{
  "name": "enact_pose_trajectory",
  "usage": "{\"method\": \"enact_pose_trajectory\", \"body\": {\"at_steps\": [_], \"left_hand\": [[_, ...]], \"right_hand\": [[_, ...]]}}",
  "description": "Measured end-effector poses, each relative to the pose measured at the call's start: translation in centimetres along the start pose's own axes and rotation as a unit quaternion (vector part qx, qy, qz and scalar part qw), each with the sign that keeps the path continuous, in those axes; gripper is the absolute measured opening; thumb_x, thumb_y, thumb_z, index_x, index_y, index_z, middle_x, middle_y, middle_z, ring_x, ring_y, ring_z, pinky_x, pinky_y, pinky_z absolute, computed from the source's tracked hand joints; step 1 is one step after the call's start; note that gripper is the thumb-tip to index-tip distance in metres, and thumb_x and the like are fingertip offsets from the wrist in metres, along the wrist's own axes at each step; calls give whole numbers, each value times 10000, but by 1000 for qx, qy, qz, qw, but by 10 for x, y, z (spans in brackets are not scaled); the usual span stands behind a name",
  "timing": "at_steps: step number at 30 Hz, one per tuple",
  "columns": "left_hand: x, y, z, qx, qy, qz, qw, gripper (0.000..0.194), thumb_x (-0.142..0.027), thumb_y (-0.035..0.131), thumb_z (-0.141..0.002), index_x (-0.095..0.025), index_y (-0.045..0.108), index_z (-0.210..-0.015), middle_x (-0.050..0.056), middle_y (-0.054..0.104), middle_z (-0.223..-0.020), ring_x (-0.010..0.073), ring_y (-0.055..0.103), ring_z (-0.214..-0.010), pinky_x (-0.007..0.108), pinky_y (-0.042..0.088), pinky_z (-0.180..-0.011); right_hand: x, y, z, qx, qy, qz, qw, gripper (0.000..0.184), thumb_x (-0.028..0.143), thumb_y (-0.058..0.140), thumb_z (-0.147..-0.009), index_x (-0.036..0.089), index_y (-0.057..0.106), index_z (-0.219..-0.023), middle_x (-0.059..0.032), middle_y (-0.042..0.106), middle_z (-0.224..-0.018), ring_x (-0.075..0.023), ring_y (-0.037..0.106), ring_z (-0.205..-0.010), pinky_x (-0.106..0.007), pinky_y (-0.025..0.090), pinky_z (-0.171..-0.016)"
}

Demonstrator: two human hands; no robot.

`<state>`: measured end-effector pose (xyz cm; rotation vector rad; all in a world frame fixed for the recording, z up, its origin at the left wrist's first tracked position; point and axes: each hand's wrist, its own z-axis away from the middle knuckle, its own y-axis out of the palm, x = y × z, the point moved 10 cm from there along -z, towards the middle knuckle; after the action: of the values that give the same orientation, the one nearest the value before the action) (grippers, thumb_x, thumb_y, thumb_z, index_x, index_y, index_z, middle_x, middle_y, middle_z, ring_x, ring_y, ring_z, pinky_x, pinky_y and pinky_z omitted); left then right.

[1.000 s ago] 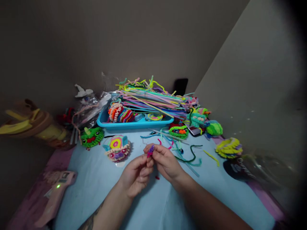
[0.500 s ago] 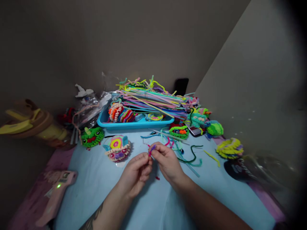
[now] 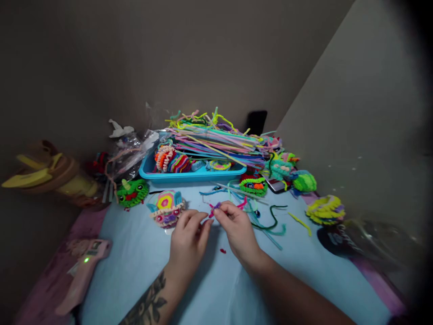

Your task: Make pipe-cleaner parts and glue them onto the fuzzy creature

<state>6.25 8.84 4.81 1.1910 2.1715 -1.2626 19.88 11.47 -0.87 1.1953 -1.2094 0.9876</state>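
My right hand (image 3: 237, 228) pinches a small twisted piece of purple and pink pipe cleaner (image 3: 214, 209) between thumb and fingertips. Close to the pink end of it is my left hand (image 3: 189, 237), thumb and forefinger a little apart; whether they touch it is hard to tell. Left of my hands sits a round pipe-cleaner creature (image 3: 167, 209) in cream, pink and blue, partly covered by my left hand. Under my hands a small red scrap (image 3: 223, 251) lies on the light blue table cover (image 3: 216, 289).
Behind, a blue tray (image 3: 192, 177) holds a heap of pipe cleaners (image 3: 216, 140) and finished pieces. A green creature (image 3: 133, 194) is at left, above a pink glue gun (image 3: 83, 271). Loose pipe cleaners (image 3: 270, 225), a yellow piece (image 3: 325, 210) and a clear cup (image 3: 368, 237) are at right.
My left hand has turned, its back now showing, and its thumb and forefinger have parted from their pinch. My right hand keeps the pipe-cleaner piece at nearly the same place.
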Motion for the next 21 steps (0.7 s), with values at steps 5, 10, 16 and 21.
{"method": "enact_pose_trajectory", "body": {"at_steps": [5,10,16,21], "left_hand": [[-12,2,4,0,91,-59,994,138,-110,597,-811,-165,621,-935,46,618,-835,137,598,-764,246,499,-717],[-19,-1,7,-26,150,-86,985,214,-81,620,-788,-170,634,-982,59,644,-855,153,599,-769,257,491,-704],[-7,3,3,11,93,-49,994,208,-117,601,-805,-202,651,-989,57,654,-864,154,608,-789,260,485,-745],[6,12,-1,59,-10,1,998,156,-197,581,-814,-217,682,-931,68,657,-856,179,614,-794,280,483,-749]], "right_hand": [[-1,0,3,-5,11,2,1000,211,258,618,-760,183,543,-577,33,453,-644,-129,431,-645,-261,334,-625],[-12,2,5,-14,72,-59,996,225,301,645,-715,181,529,-563,48,439,-575,-118,389,-590,-255,314,-596],[-13,5,5,-8,107,-98,989,287,332,684,-661,180,487,-519,58,409,-525,-103,340,-548,-247,291,-563],[-5,-1,4,-15,59,-42,997,215,290,660,-704,182,547,-556,36,463,-601,-125,414,-610,-259,327,-605]]}}
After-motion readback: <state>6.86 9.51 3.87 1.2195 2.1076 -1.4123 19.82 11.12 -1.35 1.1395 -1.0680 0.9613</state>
